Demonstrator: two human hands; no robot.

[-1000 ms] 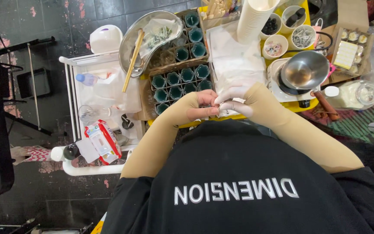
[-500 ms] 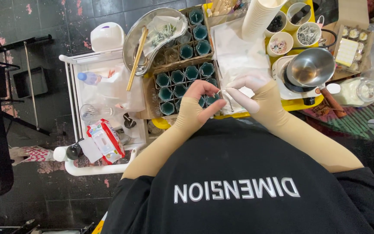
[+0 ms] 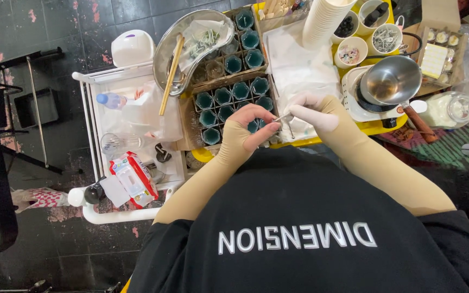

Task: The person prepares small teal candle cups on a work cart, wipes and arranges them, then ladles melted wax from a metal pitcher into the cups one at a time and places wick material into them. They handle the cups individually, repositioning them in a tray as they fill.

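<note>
Small silvery metal piece [image 3: 283, 117], pinched between both hands at centre, has moved up over the cardboard tray of teal glass cups [image 3: 229, 100] (at ten o'clock); left hand [image 3: 245, 133] and white-gloved right hand [image 3: 313, 111] have separated slightly, fingers closed on it.

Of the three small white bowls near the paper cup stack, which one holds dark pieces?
The white bowl directly beside the cup stack; the other two hold pale or mixed-colour bits.

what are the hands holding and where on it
The left hand and the right hand pinch a small thin metal piece between their fingertips, one at each end. What the piece is cannot be told.
</note>
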